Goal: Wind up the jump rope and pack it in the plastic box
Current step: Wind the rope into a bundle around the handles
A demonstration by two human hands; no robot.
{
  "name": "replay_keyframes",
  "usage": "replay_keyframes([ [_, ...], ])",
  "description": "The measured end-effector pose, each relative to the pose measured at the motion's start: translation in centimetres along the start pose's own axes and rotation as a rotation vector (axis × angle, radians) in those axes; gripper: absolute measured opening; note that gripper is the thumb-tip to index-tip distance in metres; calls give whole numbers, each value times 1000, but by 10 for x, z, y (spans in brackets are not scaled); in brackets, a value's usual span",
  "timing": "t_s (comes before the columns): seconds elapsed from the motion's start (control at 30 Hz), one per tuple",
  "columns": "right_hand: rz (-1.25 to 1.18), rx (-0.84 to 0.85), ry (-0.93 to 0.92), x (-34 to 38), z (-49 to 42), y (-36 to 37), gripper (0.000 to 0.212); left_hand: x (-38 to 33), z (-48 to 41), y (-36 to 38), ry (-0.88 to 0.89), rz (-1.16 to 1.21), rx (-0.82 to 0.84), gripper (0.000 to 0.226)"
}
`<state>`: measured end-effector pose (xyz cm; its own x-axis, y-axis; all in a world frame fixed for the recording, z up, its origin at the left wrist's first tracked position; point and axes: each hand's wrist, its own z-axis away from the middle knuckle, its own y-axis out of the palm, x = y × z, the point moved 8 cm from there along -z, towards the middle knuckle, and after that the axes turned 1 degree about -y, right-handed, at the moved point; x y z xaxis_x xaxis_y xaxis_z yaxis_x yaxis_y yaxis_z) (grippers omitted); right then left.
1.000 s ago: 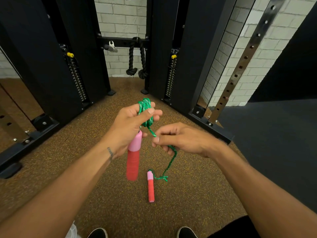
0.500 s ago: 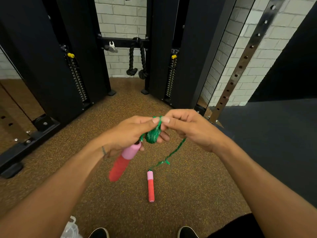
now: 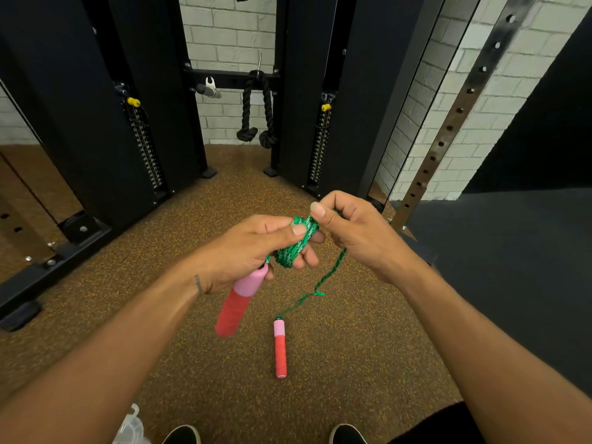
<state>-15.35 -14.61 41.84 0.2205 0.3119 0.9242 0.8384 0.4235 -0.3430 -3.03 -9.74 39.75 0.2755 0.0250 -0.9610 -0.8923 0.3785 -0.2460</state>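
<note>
since a sec ago the right hand (image 3: 355, 232) came up to the coil (image 3: 296, 243); both hands pinch rope. loosen the left hand (image 3: 253, 251) and the wraps probably spring loose.

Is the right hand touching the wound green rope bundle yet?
Touching. The head view shows the right hand pinching the green rope bundle at its top, no gap visible.

I see speckled brown floor (image 3: 198, 219), white brick wall (image 3: 224, 36) at twelve o'clock, black weight machines (image 3: 105, 91), dark mat (image 3: 519, 267) at three o'clock.
</note>
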Motion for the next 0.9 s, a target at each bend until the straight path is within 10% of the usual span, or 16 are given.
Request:
replay_keyframes([
  [0.5,-107,147,158,-27,0,15,37,-2,2,16,62,316,195,35],
  [0.9,-24,338,337,-52,10,33,28,-3,-5,-4,94,468,-153,34],
])
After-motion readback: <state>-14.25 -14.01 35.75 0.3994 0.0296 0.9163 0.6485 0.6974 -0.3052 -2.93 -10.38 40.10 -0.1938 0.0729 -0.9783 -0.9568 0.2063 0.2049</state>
